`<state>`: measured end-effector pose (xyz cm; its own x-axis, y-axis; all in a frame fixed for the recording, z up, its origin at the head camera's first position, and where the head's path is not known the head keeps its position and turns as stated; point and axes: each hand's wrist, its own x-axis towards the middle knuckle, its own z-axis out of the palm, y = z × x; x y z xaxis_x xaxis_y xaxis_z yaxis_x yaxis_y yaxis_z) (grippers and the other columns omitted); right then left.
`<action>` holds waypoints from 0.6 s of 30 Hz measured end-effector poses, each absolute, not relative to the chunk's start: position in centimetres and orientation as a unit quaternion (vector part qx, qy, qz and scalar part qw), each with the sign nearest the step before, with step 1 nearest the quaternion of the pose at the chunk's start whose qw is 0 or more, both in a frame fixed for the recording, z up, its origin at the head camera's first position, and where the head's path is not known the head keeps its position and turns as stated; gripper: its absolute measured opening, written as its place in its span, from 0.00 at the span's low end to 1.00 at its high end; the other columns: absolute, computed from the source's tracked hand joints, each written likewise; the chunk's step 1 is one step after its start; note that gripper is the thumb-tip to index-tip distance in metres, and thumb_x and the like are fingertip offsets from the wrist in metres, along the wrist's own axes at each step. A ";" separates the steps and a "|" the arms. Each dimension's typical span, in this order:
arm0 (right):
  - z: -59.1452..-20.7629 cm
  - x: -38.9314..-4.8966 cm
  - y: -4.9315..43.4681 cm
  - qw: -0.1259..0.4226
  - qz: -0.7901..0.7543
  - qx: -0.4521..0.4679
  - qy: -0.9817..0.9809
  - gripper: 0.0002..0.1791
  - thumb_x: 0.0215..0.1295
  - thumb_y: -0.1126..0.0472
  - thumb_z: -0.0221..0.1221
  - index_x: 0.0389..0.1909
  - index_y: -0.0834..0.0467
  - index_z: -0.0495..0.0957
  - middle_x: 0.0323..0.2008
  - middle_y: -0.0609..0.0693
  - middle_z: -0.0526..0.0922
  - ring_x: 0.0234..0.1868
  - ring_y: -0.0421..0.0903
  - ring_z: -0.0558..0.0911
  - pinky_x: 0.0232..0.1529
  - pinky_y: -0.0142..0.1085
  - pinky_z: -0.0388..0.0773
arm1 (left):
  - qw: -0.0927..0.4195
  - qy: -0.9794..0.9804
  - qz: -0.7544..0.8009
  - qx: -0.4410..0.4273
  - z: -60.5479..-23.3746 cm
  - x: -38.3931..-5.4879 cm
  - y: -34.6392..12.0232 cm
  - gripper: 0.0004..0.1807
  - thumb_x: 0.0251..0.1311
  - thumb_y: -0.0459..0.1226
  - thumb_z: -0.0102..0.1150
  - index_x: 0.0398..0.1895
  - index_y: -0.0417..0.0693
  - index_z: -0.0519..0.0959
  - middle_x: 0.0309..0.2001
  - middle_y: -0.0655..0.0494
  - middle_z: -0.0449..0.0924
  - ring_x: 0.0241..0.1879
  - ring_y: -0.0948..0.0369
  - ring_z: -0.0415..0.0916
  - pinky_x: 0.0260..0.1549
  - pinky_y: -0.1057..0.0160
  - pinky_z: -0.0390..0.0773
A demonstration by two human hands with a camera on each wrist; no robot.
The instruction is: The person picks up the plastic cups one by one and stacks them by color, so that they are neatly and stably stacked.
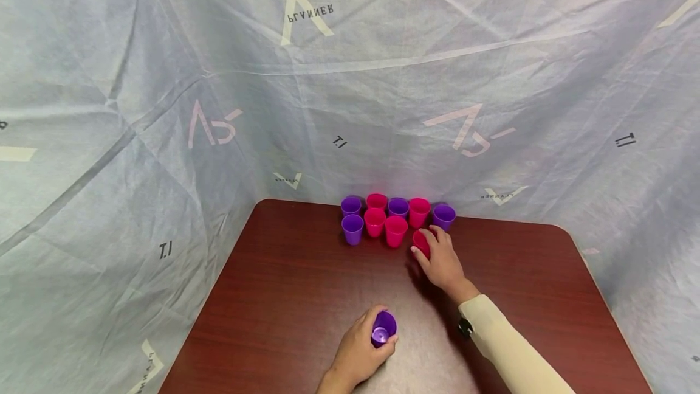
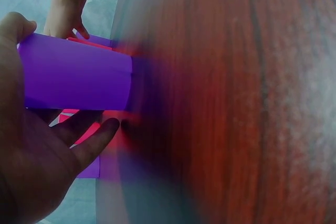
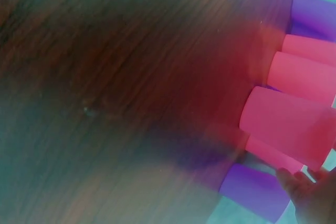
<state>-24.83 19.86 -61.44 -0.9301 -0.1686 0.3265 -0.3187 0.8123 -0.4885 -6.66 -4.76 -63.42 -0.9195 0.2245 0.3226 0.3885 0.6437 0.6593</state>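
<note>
My left hand [image 1: 362,348] grips a purple cup [image 1: 386,323] near the front of the table, its mouth facing up, thumb on one side and fingers on the other. Seen from the left wrist, that cup [image 2: 79,74] stands right at the wooden surface. Farther back, my right hand [image 1: 442,260] holds a pink cup [image 1: 420,243] by its rim. The right wrist view shows this pink cup [image 3: 289,127] in front of others, with only part of the hand [image 3: 317,195] visible. Beyond my right fingers stands another purple cup [image 1: 444,216].
Along the table's back edge, several upright cups stand close together, among them a front purple cup [image 1: 352,231] and a front pink cup [image 1: 396,233]. A grey printed cloth [image 1: 350,108] hangs behind and beside the dark red wooden table [image 1: 284,297].
</note>
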 end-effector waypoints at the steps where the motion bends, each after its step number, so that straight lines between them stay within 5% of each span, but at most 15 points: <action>1: -61.4 -24.9 19.9 0.140 0.280 0.130 -0.941 0.31 0.75 0.47 0.62 0.72 0.58 0.71 0.73 0.66 0.65 0.74 0.66 0.64 0.66 0.63 0.77 | 0.106 -0.901 -0.386 -0.170 -63.5 -6.7 -4.8 0.32 0.61 0.49 0.72 0.68 0.60 0.73 0.55 0.59 0.87 0.51 0.61 0.86 0.48 0.60 0.86; 9: -61.5 -26.2 20.7 0.191 0.283 0.129 -0.931 0.31 0.76 0.49 0.60 0.70 0.63 0.73 0.74 0.71 0.65 0.79 0.72 0.58 0.76 0.67 0.62 | 0.101 -0.902 -0.383 -0.171 -63.7 -6.6 -4.8 0.32 0.61 0.49 0.71 0.69 0.60 0.73 0.56 0.59 0.86 0.51 0.63 0.85 0.48 0.60 0.86; 18: -60.7 -28.3 22.2 0.138 0.293 0.084 -0.942 0.31 0.80 0.50 0.52 0.75 0.63 0.67 0.79 0.75 0.54 0.82 0.76 0.46 0.80 0.70 0.47 | 0.093 -0.905 -0.382 -0.163 -63.8 -6.7 -4.7 0.32 0.62 0.49 0.70 0.69 0.58 0.74 0.59 0.59 0.85 0.53 0.62 0.85 0.49 0.59 0.86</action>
